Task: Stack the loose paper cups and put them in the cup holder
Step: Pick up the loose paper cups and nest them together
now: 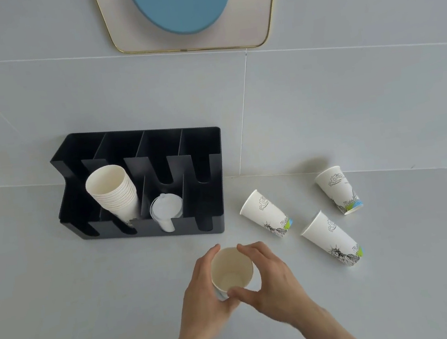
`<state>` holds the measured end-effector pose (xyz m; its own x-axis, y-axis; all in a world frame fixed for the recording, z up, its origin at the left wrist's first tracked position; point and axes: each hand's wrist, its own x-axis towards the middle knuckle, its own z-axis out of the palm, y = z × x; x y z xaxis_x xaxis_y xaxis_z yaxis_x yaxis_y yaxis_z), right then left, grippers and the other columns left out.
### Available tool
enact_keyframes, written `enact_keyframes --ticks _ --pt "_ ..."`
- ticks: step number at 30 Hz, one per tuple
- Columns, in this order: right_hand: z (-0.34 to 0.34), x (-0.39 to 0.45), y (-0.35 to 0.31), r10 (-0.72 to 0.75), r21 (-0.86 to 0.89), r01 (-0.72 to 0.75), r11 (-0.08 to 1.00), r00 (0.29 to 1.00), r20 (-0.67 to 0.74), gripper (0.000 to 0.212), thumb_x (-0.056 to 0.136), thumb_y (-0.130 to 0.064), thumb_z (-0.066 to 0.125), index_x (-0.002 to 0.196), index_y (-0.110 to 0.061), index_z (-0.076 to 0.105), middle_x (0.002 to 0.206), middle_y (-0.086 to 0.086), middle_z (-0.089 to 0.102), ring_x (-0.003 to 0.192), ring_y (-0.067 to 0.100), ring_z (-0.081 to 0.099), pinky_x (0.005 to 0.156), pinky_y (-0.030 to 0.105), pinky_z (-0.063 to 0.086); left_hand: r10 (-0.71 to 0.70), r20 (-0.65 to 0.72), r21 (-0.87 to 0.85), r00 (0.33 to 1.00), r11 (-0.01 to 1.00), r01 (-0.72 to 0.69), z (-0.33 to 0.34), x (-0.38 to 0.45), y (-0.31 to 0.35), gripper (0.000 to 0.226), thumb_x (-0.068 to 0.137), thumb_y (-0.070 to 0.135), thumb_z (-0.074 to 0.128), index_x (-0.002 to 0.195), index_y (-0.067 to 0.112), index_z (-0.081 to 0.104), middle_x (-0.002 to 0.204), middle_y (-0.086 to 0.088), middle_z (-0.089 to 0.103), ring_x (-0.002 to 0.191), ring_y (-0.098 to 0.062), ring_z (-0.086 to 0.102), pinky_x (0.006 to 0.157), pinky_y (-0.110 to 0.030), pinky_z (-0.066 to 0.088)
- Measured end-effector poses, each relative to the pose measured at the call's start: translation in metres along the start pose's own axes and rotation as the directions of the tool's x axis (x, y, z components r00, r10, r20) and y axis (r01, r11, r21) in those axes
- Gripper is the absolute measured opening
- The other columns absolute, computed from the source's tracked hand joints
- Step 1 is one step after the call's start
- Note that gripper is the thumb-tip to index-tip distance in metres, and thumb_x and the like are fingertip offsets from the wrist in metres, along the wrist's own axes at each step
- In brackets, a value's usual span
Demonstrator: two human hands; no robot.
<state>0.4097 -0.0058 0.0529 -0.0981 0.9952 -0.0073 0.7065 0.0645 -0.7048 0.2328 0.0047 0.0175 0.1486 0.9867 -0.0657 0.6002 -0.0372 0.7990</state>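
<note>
Grey tiled counter point(65, 318) fills the lower frame and meets a grey tiled wall point(349, 96) behind. On the wall, up and right of the holder, hangs a cream rounded panel w/ thin gold rim point(253, 17) carrying a blue disc point(180, 4).

Black plastic cup holder w/ four slotted compartments point(212, 176) sits on the counter against the wall. Its 2nd compartment from the left holds a leaning stack of white paper cups point(115, 195), mouths up and toward the camera. The 3rd holds a clear plastic lidded cup point(165, 209). The other two compartments look vacant.

Right of the holder stand three loose white paper cups w/ black line drawings & green-blue base print, each apart from the others: nearest cup point(266, 213) just beside the holder's right front corner, front cup point(332, 240) further right and nearer the camera, far cup point(338, 189) by the wall edge. Open counter lies betw. them and left of the hands.

In front of the holder's right end, both hands wrap one white paper cup point(231, 272), mouth up, inside bare. Left hand point(202, 294) curls round its left side, fingers closed on the wall. Right hand point(273, 279) clamps the rim, fingertips on the far edge, thumb on the near edge. Whether the held cup touches the counter: can't tell.
</note>
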Motion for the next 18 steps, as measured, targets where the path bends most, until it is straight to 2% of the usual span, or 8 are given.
enact_keyframes --ticks 3,6,8,11,13,15,18 --pt "-0.016 0.030 0.015 0.075 -0.006 -0.077 0.997 0.992 -0.104 0.073 0.080 -0.056 0.077 0.138 -0.017 0.059 0.133 -0.006 0.062 0.120 0.015 0.061 0.100 0.036 0.051 0.004 0.004 -0.023 1.000 1.000 -0.004 -0.002 0.001 0.001 0.102 0.059 0.049 0.088 0.141 0.056 0.028 0.135 0.047 0.036 0.113 0.029 0.040 0.087 -0.014 0.041" --pt "-0.034 0.071 0.033 0.169 -0.110 -0.196 0.974 0.962 -0.214 0.069 0.086 -0.041 0.079 0.142 -0.012 0.053 0.136 0.006 0.059 0.119 0.031 0.061 0.093 0.044 0.053 0.005 0.007 -0.023 1.000 1.000 -0.005 -0.002 0.001 0.001 0.103 0.058 0.046 0.089 0.142 0.053 0.031 0.138 0.041 0.040 0.118 0.026 0.039 0.089 -0.014 0.041" --pt "-0.039 0.096 0.042 0.204 -0.186 -0.241 0.952 0.959 -0.199 0.075 0.086 -0.040 0.077 0.148 -0.015 0.044 0.140 0.005 0.053 0.123 0.032 0.057 0.092 0.044 0.050 0.007 0.005 -0.017 1.000 1.000 -0.007 -0.002 0.002 0.000 0.103 0.057 0.046 0.090 0.143 0.050 0.034 0.139 0.038 0.041 0.120 0.022 0.040 0.090 -0.011 0.040" --pt "-0.038 0.124 0.057 0.247 -0.280 -0.269 0.922 0.963 -0.109 0.087 0.086 -0.039 0.078 0.154 -0.013 0.030 0.150 0.006 0.044 0.134 0.030 0.045 0.104 0.042 0.043 0.024 0.011 0.002 1.000 1.000 -0.024 -0.002 0.002 0.000 0.102 0.058 0.050 0.088 0.143 0.053 0.031 0.139 0.040 0.039 0.123 0.020 0.040 0.088 -0.004 0.039" --pt "-0.032 0.133 0.065 0.314 -0.317 -0.315 0.894 0.948 -0.058 0.090 0.085 -0.040 0.078 0.154 -0.012 0.026 0.149 0.007 0.045 0.134 0.030 0.045 0.106 0.041 0.043 0.039 0.015 0.010 0.999 0.999 -0.039 -0.002 0.001 0.000 0.101 0.058 0.052 0.085 0.141 0.057 0.028 0.141 0.040 0.038 0.124 0.020 0.040 0.087 -0.002 0.038" --pt "-0.023 0.133 0.072 0.381 -0.334 -0.367 0.868 0.924 -0.026 0.087 0.086 -0.042 0.077 0.151 -0.013 0.027 0.143 0.008 0.049 0.128 0.031 0.051 0.102 0.043 0.047 0.038 0.008 0.008 0.999 0.999 -0.038 -0.002 0.001 -0.001 0.101 0.059 0.052 0.084 0.141 0.058 0.027 0.143 0.038 0.038 0.125 0.020 0.040 0.087 -0.002 0.038" --pt "-0.007 0.124 0.075 0.415 -0.335 -0.394 0.856 0.910 -0.009 0.077 0.083 -0.048 0.076 0.142 -0.015 0.040 0.130 0.007 0.050 0.117 0.034 0.059 0.092 0.044 0.052 0.040 -0.001 0.012 0.999 0.999 -0.040 -0.001 0.003 -0.001 0.101 0.059 0.050 0.086 0.141 0.058 0.028 0.144 0.037 0.038 0.126 0.019 0.040 0.089 -0.003 0.038"
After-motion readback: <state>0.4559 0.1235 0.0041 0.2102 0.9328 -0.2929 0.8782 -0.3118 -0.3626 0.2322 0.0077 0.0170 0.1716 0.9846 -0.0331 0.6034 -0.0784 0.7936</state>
